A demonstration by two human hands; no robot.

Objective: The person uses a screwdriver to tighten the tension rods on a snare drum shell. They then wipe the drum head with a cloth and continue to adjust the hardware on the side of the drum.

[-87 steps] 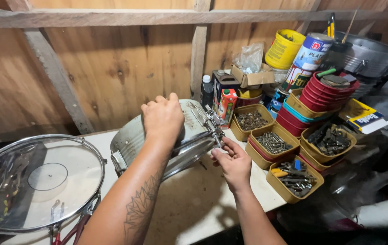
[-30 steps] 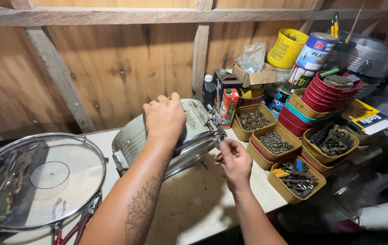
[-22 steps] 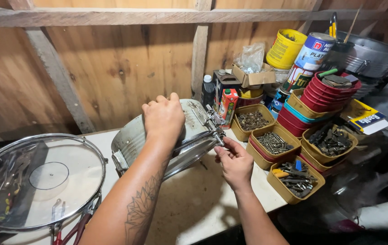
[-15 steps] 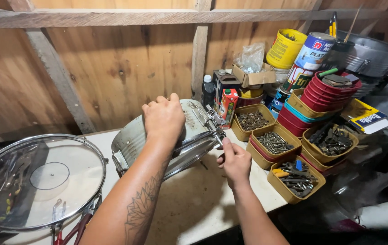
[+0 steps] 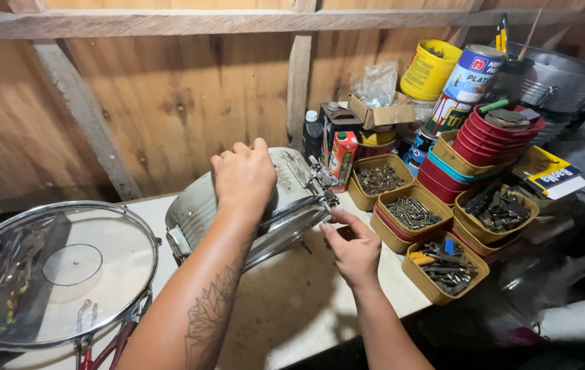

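Your left hand [image 5: 244, 177] lies palm-down on top of the drum shell [image 5: 237, 205], fingers curled over its far edge, so the shell's top and whatever sits behind your knuckles are hidden. The shell lies on its side on the bench [image 5: 292, 308], tilted, directly under that hand. Your right hand [image 5: 352, 243] is just right of the shell, fingertips pinched at a lug [image 5: 323, 195] on its rim; what they pinch is too small to make out. A second drum [image 5: 53, 274] with a clear head sits well left of your left forearm, cut off by the frame edge. Tubs of screws [image 5: 409, 216] stand just right of your right hand.
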